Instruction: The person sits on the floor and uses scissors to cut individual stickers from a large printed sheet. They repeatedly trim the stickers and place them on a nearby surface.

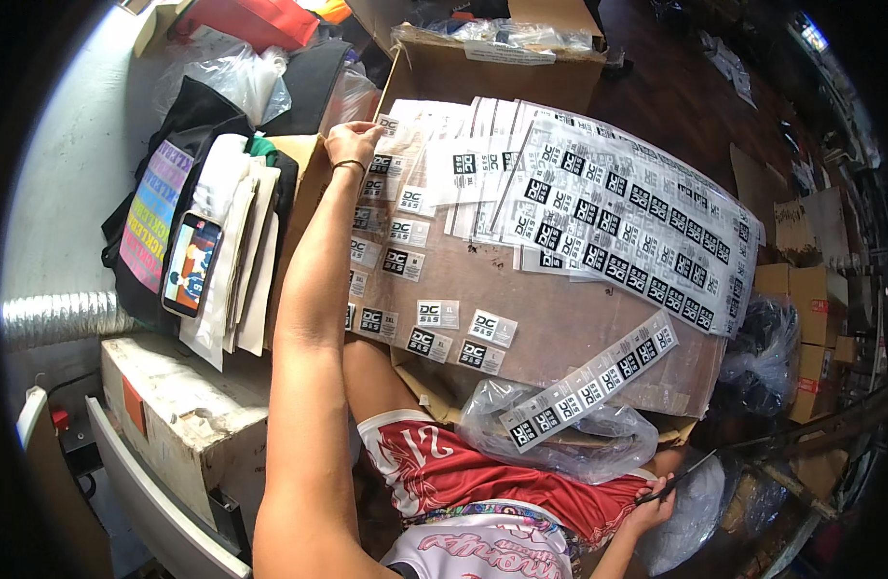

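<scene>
At the far left edge of the cardboard surface (552, 318), my left hand (353, 141) pinches a small printed label (389, 126) by its edge. Below it, several cut labels, among them a dark one (404, 264), lie in loose rows, partly hidden by my left forearm. My right hand (650, 506) is down by my right thigh, its fingers around the handles of scissors (686, 470) whose blades point up and right. An uncut strip of labels (588, 387) slants across the near edge of the cardboard. Large printed transparent sheets (625, 217) overlap at the upper right.
Clear plastic wrap (487, 412) bulges under the strip by my lap. On the left, a phone (191, 264) showing a picture leans on papers and a black bag (154, 195). An open cardboard box (487, 79) stands behind the sheets. More boxes (813, 362) are stacked at right.
</scene>
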The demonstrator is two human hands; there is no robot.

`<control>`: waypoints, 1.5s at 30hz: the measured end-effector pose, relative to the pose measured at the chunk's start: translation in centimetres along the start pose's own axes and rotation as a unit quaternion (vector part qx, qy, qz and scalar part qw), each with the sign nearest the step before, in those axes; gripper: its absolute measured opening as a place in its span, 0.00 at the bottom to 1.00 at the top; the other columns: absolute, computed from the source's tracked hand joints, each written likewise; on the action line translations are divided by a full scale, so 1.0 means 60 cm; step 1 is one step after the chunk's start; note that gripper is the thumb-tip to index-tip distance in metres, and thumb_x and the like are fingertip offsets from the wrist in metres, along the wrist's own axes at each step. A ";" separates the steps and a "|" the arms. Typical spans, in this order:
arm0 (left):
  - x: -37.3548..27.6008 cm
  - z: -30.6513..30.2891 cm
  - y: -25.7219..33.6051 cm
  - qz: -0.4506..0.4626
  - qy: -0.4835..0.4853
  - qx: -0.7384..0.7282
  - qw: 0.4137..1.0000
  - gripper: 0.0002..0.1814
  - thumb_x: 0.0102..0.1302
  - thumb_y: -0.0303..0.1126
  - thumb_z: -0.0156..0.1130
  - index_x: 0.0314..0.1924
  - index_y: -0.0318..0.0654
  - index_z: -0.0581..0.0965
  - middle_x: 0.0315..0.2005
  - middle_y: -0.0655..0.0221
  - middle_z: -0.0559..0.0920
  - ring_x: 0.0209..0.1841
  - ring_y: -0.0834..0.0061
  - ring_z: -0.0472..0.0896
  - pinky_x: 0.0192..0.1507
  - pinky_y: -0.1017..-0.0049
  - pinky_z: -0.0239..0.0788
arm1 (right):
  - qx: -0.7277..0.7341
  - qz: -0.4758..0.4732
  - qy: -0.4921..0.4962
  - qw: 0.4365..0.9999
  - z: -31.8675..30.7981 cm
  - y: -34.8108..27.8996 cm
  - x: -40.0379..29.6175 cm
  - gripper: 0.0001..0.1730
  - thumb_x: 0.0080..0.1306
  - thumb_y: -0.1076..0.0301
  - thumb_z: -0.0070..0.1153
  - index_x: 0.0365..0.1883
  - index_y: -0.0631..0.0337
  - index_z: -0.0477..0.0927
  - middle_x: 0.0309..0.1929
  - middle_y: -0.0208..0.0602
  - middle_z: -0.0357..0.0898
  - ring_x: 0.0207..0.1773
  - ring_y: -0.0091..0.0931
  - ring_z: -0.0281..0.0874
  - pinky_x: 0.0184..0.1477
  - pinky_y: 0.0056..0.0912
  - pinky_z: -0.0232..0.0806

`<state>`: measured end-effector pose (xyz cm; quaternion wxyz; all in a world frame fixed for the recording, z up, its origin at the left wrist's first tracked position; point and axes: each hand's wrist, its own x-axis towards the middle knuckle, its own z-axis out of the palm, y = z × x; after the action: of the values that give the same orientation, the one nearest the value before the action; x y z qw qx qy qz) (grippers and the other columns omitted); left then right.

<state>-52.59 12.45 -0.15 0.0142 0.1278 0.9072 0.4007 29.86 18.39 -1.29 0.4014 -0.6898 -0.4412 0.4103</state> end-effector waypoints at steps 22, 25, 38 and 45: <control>-0.201 -0.014 0.109 0.148 0.147 -0.146 0.967 0.17 0.66 0.34 0.68 0.52 0.33 0.83 0.43 0.58 0.88 0.45 0.68 0.87 0.51 0.72 0.77 | 0.023 0.011 0.000 1.000 0.021 -0.017 -0.014 0.18 0.73 0.70 0.60 0.59 0.65 0.78 0.27 0.34 0.79 0.20 0.18 0.72 0.21 0.19 0.64; -0.385 -0.039 0.154 0.131 0.095 -0.240 0.957 0.13 0.71 0.29 0.62 0.51 0.28 0.82 0.39 0.65 0.86 0.40 0.77 0.83 0.47 0.78 0.74 | 0.026 -0.010 -0.003 1.000 0.016 -0.012 -0.020 0.20 0.73 0.72 0.58 0.62 0.67 0.76 0.28 0.35 0.80 0.20 0.18 0.73 0.22 0.20 0.65; -0.864 -0.037 0.126 0.195 -0.249 0.037 0.948 0.37 0.54 0.26 0.75 0.65 0.36 0.72 0.54 0.50 0.79 0.59 0.49 0.75 0.62 0.58 0.68 | 0.053 -0.023 -0.072 0.996 -0.019 0.003 -0.038 0.21 0.73 0.74 0.58 0.63 0.67 0.75 0.29 0.35 0.80 0.22 0.20 0.75 0.25 0.22 0.70; -0.864 -0.030 0.109 0.074 -0.268 -0.050 0.959 0.42 0.53 0.21 0.75 0.68 0.36 0.68 0.38 0.59 0.82 0.43 0.65 0.82 0.47 0.67 0.75 | 0.067 -0.044 -0.138 0.987 -0.021 -0.004 -0.054 0.22 0.72 0.76 0.59 0.64 0.68 0.74 0.30 0.35 0.80 0.23 0.19 0.74 0.26 0.22 0.71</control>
<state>-1.26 2.79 1.89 0.2337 0.2962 0.8367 0.3969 30.04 15.19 0.06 0.3993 -0.5782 -0.4940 0.5120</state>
